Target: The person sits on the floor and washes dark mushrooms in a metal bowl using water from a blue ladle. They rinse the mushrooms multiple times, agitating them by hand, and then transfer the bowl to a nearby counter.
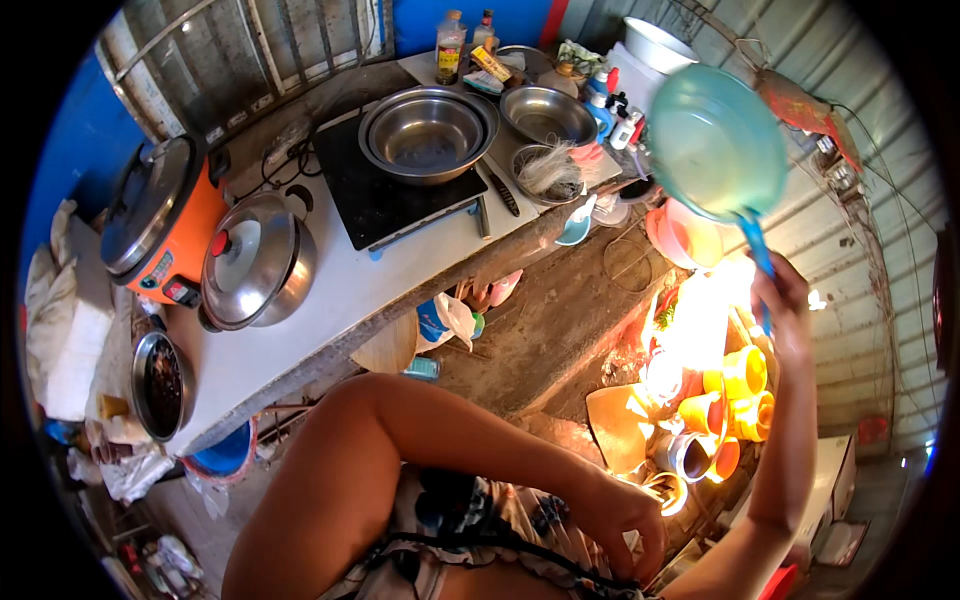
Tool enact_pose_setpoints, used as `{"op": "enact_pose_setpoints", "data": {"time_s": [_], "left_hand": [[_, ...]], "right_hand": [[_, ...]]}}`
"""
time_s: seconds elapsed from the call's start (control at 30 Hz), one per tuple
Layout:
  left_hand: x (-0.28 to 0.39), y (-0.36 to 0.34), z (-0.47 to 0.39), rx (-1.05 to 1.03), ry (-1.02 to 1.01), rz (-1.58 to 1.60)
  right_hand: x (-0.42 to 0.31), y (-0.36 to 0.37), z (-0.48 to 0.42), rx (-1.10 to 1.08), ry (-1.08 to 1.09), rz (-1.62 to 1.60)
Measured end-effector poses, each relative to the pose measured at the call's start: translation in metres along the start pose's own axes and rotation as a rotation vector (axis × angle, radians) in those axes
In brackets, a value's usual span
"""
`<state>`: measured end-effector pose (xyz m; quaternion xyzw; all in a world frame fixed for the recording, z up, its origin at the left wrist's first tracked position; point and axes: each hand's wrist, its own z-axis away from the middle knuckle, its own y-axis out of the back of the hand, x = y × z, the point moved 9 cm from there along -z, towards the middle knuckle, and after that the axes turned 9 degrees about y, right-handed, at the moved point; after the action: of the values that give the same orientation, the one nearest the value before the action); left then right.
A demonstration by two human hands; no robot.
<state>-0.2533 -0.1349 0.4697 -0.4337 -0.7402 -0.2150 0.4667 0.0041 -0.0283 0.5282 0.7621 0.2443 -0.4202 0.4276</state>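
My right hand (pixel 780 300) is raised at the right and grips the blue handle of a translucent teal plastic dipper (pixel 716 142). The dipper's round bowl is beyond the hand, above a pink plastic basin (pixel 694 236). My left arm bends across my body, with my left hand (pixel 622 529) low beside the patterned cloth (pixel 480 510) at my waist. Its fingers are curled downward; whether they pinch the cloth cannot be made out. Near that hand stand yellow containers (pixel 742 371) on the sunlit floor.
A long counter (pixel 330 300) holds an orange rice cooker (pixel 176 225), a lidded steel pot (pixel 259 259), steel bowls (pixel 424 135) on a black cooktop (pixel 375 195), a knife (pixel 501 187) and several bottles (pixel 450 49). A blue bucket (pixel 225 450) stands below its near edge. Corrugated metal wall bounds the right side.
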Motion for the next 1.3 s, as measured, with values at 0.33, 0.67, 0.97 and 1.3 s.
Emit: {"op": "enact_pose_setpoints", "data": {"time_s": [0.33,0.67,0.97,1.3], "left_hand": [[-0.073,0.08,-0.055,-0.274,0.155,0.201],[0.001,0.254,-0.013,-0.057,0.069,-0.39],[0.026,0.57,0.465,2.19,0.617,-0.508],[0.122,0.495,0.418,2.079,0.912,-1.308]], "right_hand": [[0.032,0.152,0.036,0.247,-0.184,0.287],[0.086,0.17,0.024,0.511,-0.228,0.276],[0.356,0.106,0.187,0.864,-0.651,0.017],[0.509,0.038,0.476,1.297,-1.399,-0.39]]}}
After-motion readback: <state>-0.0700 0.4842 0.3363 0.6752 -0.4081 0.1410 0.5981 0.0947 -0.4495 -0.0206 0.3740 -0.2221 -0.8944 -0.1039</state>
